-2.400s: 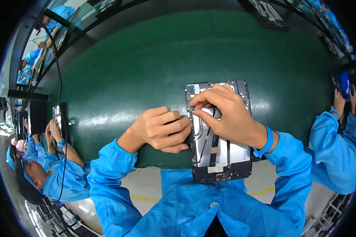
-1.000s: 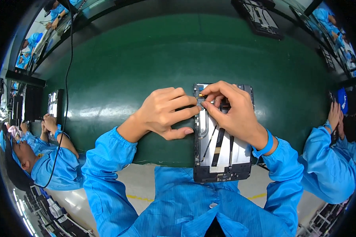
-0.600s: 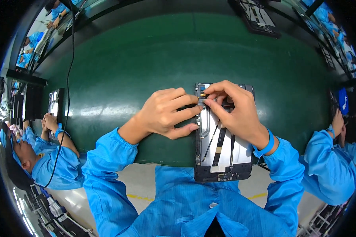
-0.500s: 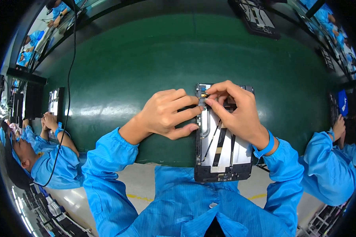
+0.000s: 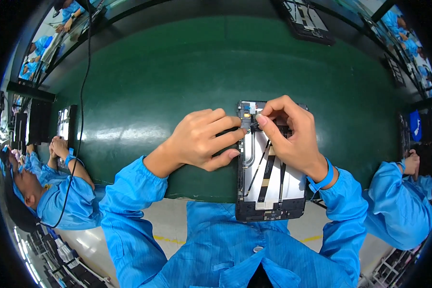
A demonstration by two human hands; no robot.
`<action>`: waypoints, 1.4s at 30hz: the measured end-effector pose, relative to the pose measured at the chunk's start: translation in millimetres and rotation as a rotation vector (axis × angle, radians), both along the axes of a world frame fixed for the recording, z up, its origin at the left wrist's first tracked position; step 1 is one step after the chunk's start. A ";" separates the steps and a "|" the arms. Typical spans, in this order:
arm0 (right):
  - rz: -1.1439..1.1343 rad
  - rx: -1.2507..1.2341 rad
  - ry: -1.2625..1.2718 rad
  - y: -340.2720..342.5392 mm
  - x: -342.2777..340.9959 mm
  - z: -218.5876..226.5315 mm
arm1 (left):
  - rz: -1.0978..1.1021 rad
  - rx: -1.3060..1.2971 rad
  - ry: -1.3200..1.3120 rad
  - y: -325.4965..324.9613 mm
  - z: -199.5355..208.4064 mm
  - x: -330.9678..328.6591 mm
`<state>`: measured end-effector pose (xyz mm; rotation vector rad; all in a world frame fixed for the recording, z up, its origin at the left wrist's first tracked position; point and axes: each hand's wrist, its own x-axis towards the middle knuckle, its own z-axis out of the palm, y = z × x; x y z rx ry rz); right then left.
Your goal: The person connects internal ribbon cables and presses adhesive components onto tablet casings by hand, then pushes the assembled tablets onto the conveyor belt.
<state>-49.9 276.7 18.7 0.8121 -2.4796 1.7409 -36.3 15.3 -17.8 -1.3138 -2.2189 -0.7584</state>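
Nearest the camera, two forearms in blue sleeves rise from the lower edge toward an opened tablet chassis (image 5: 271, 192) that lies lengthwise on the green desk (image 5: 177, 67), its near end hanging over the desk's front edge above the lap. The chassis shows a black frame, a pale inner plate and several dark flat ribbon cables running along its length.

The left hand (image 5: 201, 139) rests on the desk against the chassis's left edge, fingers curled loosely and stretched toward the upper left corner of the frame, where the fingertips touch the frame; it steadies rather than grips, and nothing is enclosed in it. The right hand (image 5: 288, 132) lies over the upper half of the chassis, wearing a blue wrist strap (image 5: 322, 176); its thumb and forefinger are pinched together on a small part near the top left of the board, too small to identify.

To the left, a co-worker in a blue smock (image 5: 57, 192) sits at the same desk with hands on another device (image 5: 63, 126), and a black cable (image 5: 84, 96) runs across the desk. At the right edge another person's blue sleeve (image 5: 403, 201) shows. Farther off, a further opened device (image 5: 305, 19) lies at the desk's far side.
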 end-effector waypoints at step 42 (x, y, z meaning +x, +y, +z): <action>-0.683 0.578 0.698 62.7 -192.6 -43.4 | 0.130 -0.103 -0.142 -11.0 5.9 -59.2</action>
